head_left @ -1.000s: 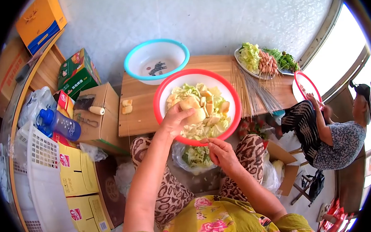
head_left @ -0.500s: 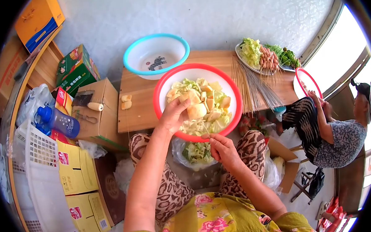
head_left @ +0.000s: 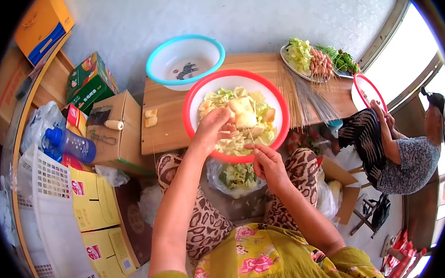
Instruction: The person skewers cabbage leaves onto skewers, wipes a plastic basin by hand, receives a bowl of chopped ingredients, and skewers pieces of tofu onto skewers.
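My left hand [head_left: 214, 128] is over the left side of the red-rimmed bowl [head_left: 186, 106], its fingers beside pale yellow bread-like pieces [head_left: 243, 113]; whether it grips them is unclear. A thin stick [head_left: 251, 135] runs from these pieces down to my right hand [head_left: 268, 162], which pinches it at the bowl's near rim. Cut cabbage [head_left: 228, 144] and more yellow pieces fill the bowl.
Behind stands a blue-rimmed basin [head_left: 185, 55]. Skewer sticks [head_left: 308, 102] and a plate [head_left: 286, 65] of lettuce and skewered meat lie right on the wooden table [head_left: 167, 137]. Another person [head_left: 410, 159] sits at right. Boxes [head_left: 119, 129] stand left. Bagged greens [head_left: 237, 177] are below.
The yellow pieces have moved slightly up and right on the stick, and my left fingers have loosened around them. My right hand has shifted a little to the right. The view has tilted slightly.
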The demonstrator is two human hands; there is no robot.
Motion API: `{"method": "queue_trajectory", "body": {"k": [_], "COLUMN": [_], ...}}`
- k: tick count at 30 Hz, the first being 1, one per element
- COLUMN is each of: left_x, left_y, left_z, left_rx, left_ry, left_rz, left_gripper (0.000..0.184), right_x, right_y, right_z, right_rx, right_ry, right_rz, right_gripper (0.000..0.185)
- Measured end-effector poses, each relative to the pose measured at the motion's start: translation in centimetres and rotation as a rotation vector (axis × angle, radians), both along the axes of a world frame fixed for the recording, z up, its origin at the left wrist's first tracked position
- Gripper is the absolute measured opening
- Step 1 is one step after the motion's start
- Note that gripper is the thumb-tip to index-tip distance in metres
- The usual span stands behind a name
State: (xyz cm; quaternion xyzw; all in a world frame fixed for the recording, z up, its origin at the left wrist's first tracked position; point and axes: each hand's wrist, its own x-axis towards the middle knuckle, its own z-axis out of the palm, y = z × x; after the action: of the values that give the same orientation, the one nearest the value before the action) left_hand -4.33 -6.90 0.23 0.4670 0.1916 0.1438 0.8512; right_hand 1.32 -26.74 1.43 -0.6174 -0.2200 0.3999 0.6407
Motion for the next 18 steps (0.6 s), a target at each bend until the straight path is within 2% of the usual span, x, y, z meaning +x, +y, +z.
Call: {"method": "queue_trajectory", "body": {"k": [2,4,6,8,12,14,18], "left_x": [-0.3,-1.2,-2.2,-3.4,-5.4,-5.9,-7.4], "left_y": [-0.3,-0.7,-3.2,-5.5,-8.3,-8.5,-7.5], "left_z": [0.3,0.1,2.0,3.3,4.2,4.5,4.3], "left_rx": [0.086,0.316,0.318,0.455,0.428,0.44,0.33], "left_ry": [0.043,0.079,0.091,0.187,0.149,0.135,0.105], "left_rz": [0.019,-0.091,-0.096,-0.237,-0.175,-0.066,0.098], "left_gripper": [0.03,0.026,0.022,0.021,0.021,0.013,0.016], "right_x": [0.8,1.4,2.0,2.2,0.6,-0.2,-2.6], "right_y": [0.2,0.9,1.1,1.8,3.3,4.1,6.2], "right_z": [-0.2,-0.5,-0.3,-0.2,1.1,1.8,3.7], "right_rx": [0.051,0.151,0.171,0.186,0.246,0.258,0.308], "right_ry": [0.008,-0.009,0.023,0.084,0.227,0.3,0.412], "right_rz": [-0.053,-0.197,-0.202,-0.234,-0.193,-0.138,-0.023], "right_gripper": [0.027,0.026,0.025,0.026,0.027,0.027,0.027]}}
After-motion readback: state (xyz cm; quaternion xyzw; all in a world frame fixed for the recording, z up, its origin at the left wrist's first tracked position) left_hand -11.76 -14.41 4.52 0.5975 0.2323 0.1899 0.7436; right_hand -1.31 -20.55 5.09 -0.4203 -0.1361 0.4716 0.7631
